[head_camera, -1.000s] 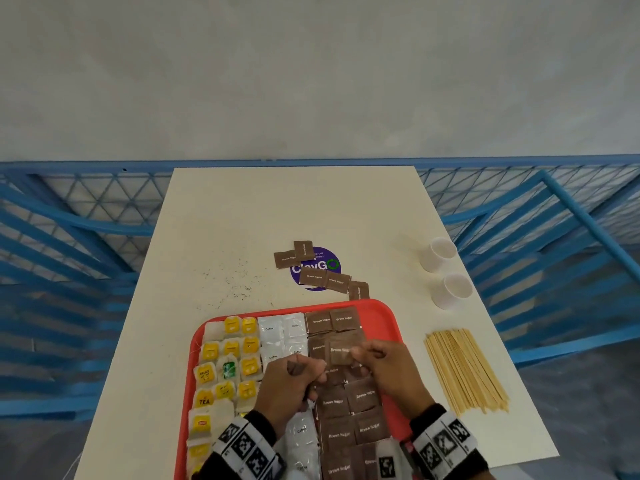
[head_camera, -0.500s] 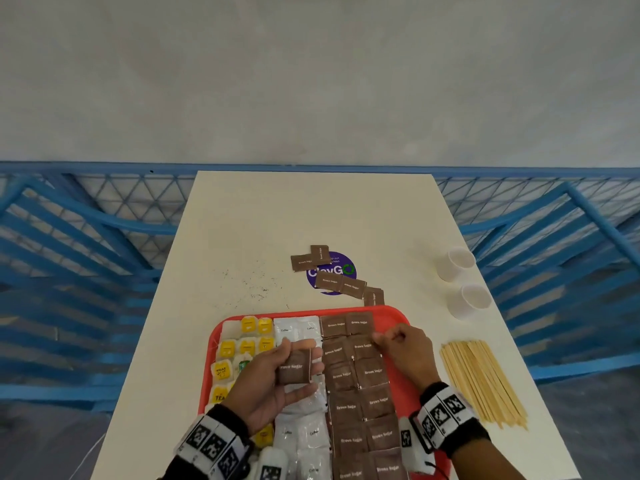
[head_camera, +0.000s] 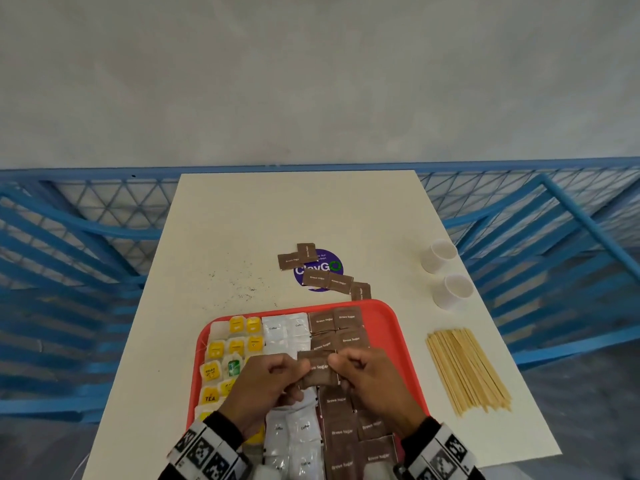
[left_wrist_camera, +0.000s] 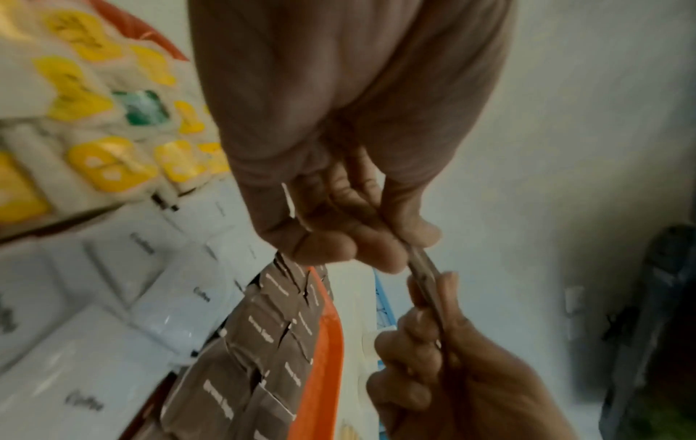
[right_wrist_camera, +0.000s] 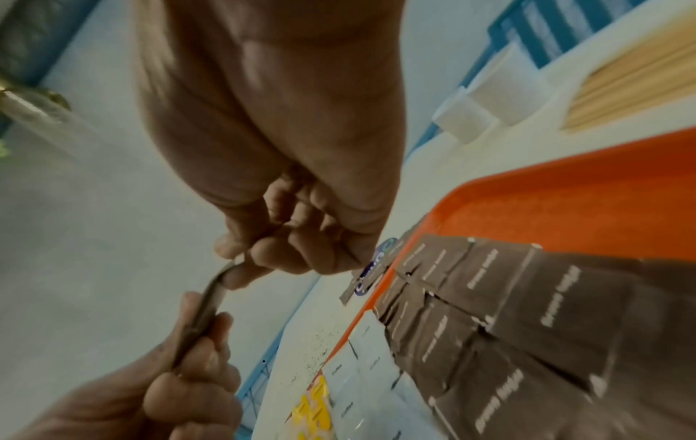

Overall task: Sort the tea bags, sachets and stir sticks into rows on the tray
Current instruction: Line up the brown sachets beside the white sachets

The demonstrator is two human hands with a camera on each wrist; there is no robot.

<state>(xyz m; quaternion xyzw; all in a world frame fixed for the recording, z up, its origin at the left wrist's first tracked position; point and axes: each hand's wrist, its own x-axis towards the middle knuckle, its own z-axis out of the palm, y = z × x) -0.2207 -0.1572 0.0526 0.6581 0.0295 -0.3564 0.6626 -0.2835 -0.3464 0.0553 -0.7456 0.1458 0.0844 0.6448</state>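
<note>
Both hands hold one brown sugar sachet (head_camera: 318, 370) just above the red tray (head_camera: 388, 317). My left hand (head_camera: 277, 379) pinches its left edge and my right hand (head_camera: 360, 372) pinches its right edge; the wrist views show the sachet (left_wrist_camera: 423, 268) (right_wrist_camera: 211, 300) edge-on between thumbs and fingers. On the tray lie rows of yellow tea bags (head_camera: 235, 344), white coffee sachets (head_camera: 284, 332) and brown sugar sachets (head_camera: 336, 320). Several loose brown sachets (head_camera: 327, 273) lie on the table beyond the tray. The stir sticks (head_camera: 467, 370) lie in a bundle to the tray's right.
Two white paper cups (head_camera: 438, 256) (head_camera: 452, 291) lie on their sides at the table's right edge. A purple round sticker (head_camera: 322, 268) sits under the loose sachets. Dark specks (head_camera: 242, 285) dot the cream table. Blue railings surround the table.
My left hand held the brown sachet alone over the white sachets half a second ago; now my right hand has come back from the tray's far rows and pinches its other edge.
</note>
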